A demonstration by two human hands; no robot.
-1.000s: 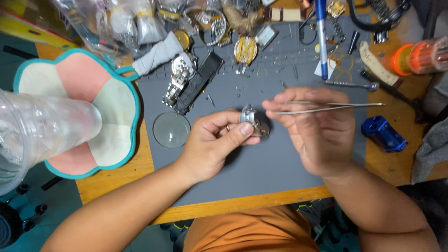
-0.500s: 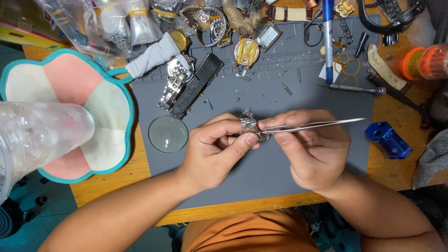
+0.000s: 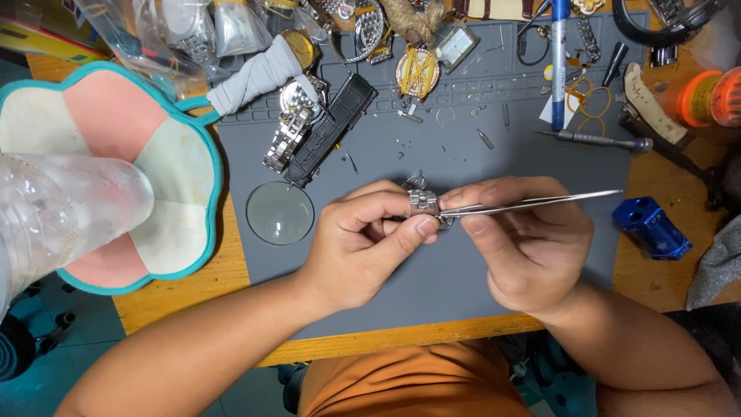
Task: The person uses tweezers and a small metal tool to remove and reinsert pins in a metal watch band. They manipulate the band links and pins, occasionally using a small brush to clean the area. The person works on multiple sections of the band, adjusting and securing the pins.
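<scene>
A small metal watch part (image 3: 423,202) sits at the centre of the grey mat (image 3: 463,270), pinched between the thumb and curled fingers (image 3: 386,202) of the left hand (image 3: 363,243). Tweezers (image 3: 525,205) meet it from 3 o'clock; their tips touch the part, and their shafts run nearly level toward the right. The right hand (image 3: 525,247) holds the tweezers with fingers closed around them, thumb underneath. The two hands touch at the part.

At 9 o'clock from the part, a round lens (image 3: 280,213) lies flat on the mat, apart from the left hand. At 10 o'clock a steel-bracelet watch (image 3: 289,131) and a black strap (image 3: 332,127) lie side by side, slanted. Beyond them, at 9 to 10 o'clock, a flower-shaped pad (image 3: 170,185) with a teal edge overhangs the wooden worktop (image 3: 193,301), and a clear plastic bottle (image 3: 62,212) lies in front of it near the camera.

At 12 o'clock a yellow-faced watch case (image 3: 417,73) rests near the mat's far edge. At 1 o'clock a blue pen (image 3: 559,54) stands lengthways, and a thin screwdriver (image 3: 598,140) lies at 2 o'clock. At 3 o'clock a blue block (image 3: 652,228) sits on the worktop just off the mat. An orange-capped bottle (image 3: 706,96) lies at 2 o'clock, far right.
</scene>
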